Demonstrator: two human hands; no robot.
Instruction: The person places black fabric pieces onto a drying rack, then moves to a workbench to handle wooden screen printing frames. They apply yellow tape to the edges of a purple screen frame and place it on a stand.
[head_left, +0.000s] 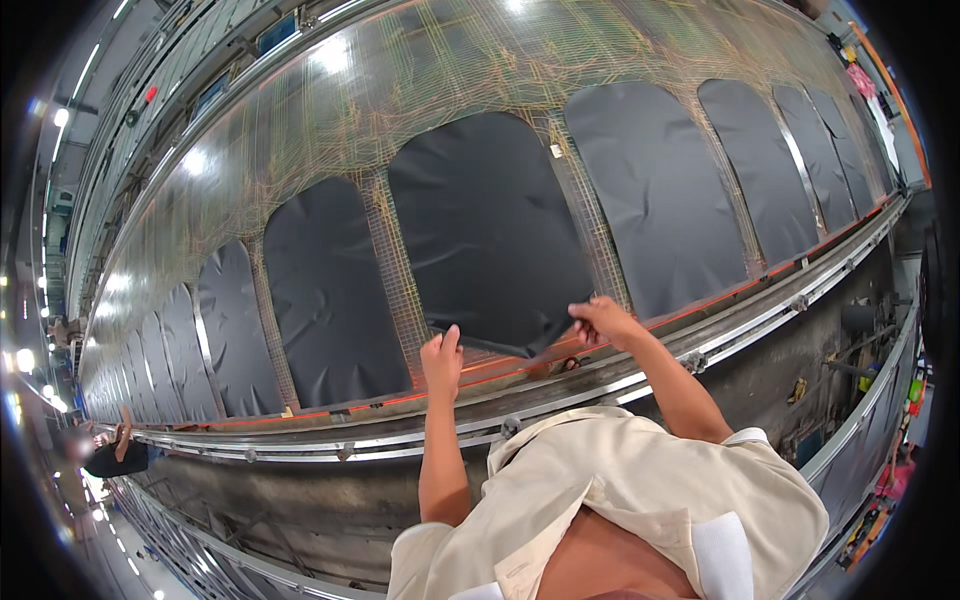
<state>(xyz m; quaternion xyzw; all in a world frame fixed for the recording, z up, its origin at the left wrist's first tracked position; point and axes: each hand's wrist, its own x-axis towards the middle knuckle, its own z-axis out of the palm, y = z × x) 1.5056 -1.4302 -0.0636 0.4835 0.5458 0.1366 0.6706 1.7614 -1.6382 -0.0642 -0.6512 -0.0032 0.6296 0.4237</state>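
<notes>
Here our left hand (441, 360) and right hand (606, 321) pinch the black sheet (485, 220), not yet flat, while neighbouring sheets (655, 195) already lie spread.

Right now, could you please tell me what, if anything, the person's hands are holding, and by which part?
A black sheet, by its near edge: left hand at the left corner, right hand at the right corner.
</notes>
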